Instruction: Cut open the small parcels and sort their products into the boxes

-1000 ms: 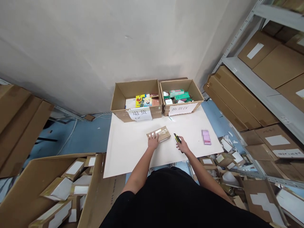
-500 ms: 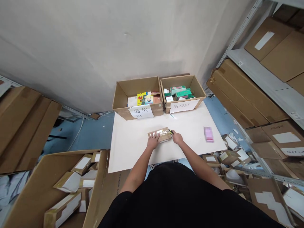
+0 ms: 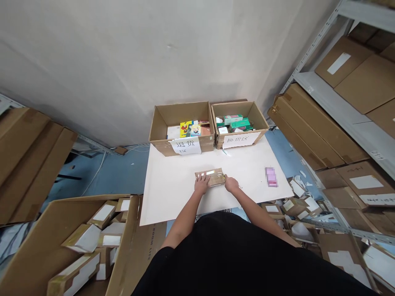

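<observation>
A small brown taped parcel [image 3: 212,176] lies on the white table sheet [image 3: 173,189]. My left hand [image 3: 201,184] rests on the parcel's left end, fingers spread flat on top. My right hand [image 3: 231,183] is closed at the parcel's right end; the yellow and black utility knife seen earlier in that hand is now mostly hidden by the fingers, with its tip against the parcel's near right edge.
Two open cartons stand at the table's far edge: the left carton [image 3: 182,129] and the right carton [image 3: 239,123], each with a paper label and small boxes inside. A pink item [image 3: 270,176] lies at the right. A big carton of parcels [image 3: 80,242] sits lower left; shelves [image 3: 339,107] stand at the right.
My right hand has moved left with the utility knife from open table to the parcel's right end. The left hand has stayed on the parcel, which has turned slightly.
</observation>
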The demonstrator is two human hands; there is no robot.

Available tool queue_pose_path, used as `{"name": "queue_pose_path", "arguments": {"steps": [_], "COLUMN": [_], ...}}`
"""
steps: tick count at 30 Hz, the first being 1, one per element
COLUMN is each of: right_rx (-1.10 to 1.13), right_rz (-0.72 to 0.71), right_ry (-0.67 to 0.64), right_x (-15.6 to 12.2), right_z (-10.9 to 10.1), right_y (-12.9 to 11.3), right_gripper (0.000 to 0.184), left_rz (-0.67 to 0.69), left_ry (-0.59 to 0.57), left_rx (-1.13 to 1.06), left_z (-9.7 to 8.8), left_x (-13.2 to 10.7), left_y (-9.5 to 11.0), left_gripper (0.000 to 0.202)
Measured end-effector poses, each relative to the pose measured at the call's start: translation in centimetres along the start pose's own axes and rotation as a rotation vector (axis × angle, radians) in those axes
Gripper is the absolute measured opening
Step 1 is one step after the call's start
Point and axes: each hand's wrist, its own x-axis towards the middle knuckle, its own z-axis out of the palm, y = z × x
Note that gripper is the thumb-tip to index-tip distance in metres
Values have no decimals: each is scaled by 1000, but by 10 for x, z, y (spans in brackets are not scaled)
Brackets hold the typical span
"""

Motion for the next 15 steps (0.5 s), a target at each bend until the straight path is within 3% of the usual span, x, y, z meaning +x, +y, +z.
{"name": "queue_pose_path", "arguments": {"steps": [4, 9, 15], "right_rx": [-21, -35, 10], "right_rz": [14, 33, 49], "right_ry": [-5, -14, 7], "right_x": [-8, -15, -27], "right_z": [2, 5, 21], "right_y": [3, 4, 20], "right_gripper": [55, 55, 50], "left_rz": [15, 21, 45], "left_ry": [-7, -68, -60], "left_rx": [-10, 156, 207], "left_z": [5, 9, 11], "left_x": [4, 9, 10], "left_y": [-3, -5, -7], "left_gripper": [74, 73, 73]}}
